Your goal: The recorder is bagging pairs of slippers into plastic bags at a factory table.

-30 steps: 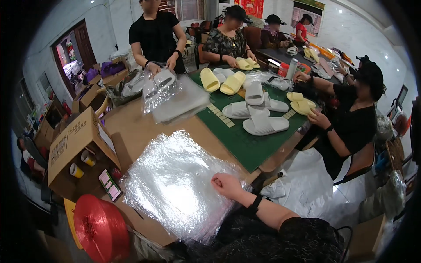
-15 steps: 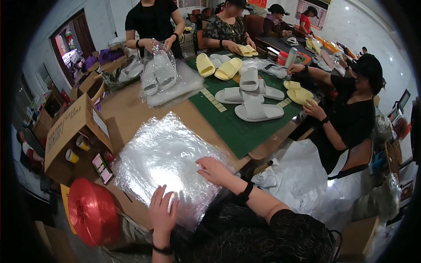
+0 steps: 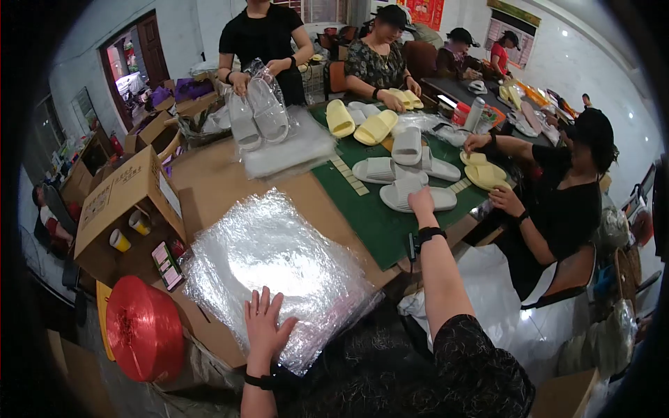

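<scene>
My left hand [image 3: 268, 326] lies flat on a stack of shiny clear plastic bags [image 3: 230, 240], its fingers spread. My right arm stretches out to the right. At its end, my right hand [image 3: 421, 201] is closed at the strap of the nearest grey slipper [image 3: 440, 199], on the green mat [image 3: 348, 226]; its fingertips are partly hidden. Just behind stand more grey slippers [image 3: 377, 169], one resting on top of others [image 3: 407, 145]. Yellow slippers [image 3: 376, 127] lie farther back on the same mat.
A cardboard box [image 3: 129, 202] with paper cups [image 3: 119, 241], a phone [image 3: 167, 266] and a red twine roll [image 3: 145, 327] stand at the left. Across the table a co-worker handles bagged grey slippers [image 3: 267, 111]. Another co-worker's hand [image 3: 507, 200] is near yellow slippers [image 3: 486, 174] at the right.
My right hand has left the plastic bags and reached forward and right to the nearest grey slipper. My left hand stays on the stack, its fingers spread wider. The view has tilted slightly.
</scene>
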### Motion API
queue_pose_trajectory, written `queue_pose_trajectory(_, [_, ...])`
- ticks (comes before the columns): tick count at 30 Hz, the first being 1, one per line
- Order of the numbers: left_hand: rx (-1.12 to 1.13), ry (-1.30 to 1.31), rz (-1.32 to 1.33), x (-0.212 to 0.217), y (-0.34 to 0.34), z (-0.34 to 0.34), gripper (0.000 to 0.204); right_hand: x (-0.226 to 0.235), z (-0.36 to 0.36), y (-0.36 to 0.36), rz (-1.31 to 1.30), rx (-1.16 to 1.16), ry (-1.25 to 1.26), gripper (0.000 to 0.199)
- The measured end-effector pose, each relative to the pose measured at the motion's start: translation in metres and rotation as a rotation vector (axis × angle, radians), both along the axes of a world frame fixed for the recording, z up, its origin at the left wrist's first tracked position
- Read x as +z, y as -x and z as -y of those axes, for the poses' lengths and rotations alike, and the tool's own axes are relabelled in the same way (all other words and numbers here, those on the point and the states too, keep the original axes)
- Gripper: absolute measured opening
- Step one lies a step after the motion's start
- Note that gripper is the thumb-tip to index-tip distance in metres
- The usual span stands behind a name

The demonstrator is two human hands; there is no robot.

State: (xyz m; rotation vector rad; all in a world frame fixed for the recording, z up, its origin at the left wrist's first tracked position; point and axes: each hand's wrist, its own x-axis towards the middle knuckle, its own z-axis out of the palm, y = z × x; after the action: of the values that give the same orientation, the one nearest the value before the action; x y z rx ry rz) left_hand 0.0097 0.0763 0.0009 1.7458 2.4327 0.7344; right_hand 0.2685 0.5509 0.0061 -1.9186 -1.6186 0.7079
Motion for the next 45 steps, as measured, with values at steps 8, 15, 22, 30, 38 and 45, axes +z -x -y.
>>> queue_pose_trajectory(8, [0.015, 0.004, 0.012, -0.004, 0.002, 0.002, 0.063, -0.025, 0.033, 0.089, -0.675, 0.835, -0.067, 0.069])
queue_pose_trajectory(15, [0.020, 0.009, 0.023, 0.000, 0.001, -0.003, 0.063, -0.004, -0.001, 0.073, 0.176, 0.361, -0.405, 0.104])
queue_pose_trajectory(22, [-0.001, -0.014, 0.023, 0.002, -0.001, -0.005, 0.063, -0.005, -0.010, 0.114, 0.348, 0.487, -0.282, 0.059])
queue_pose_trajectory(30, [0.014, -0.003, 0.033, 0.002, 0.000, -0.002, 0.062, -0.017, 0.081, 0.143, 0.340, 0.705, -0.240, 0.042])
queue_pose_trajectory(38, [0.015, -0.011, 0.051, -0.001, 0.001, 0.005, 0.063, -0.013, 0.088, 0.092, 0.042, 0.512, -0.391, 0.037])
queue_pose_trajectory(45, [-0.024, -0.025, 0.055, -0.002, 0.000, -0.006, 0.064, 0.068, 0.158, 0.064, -0.278, 0.398, -0.572, 0.025])
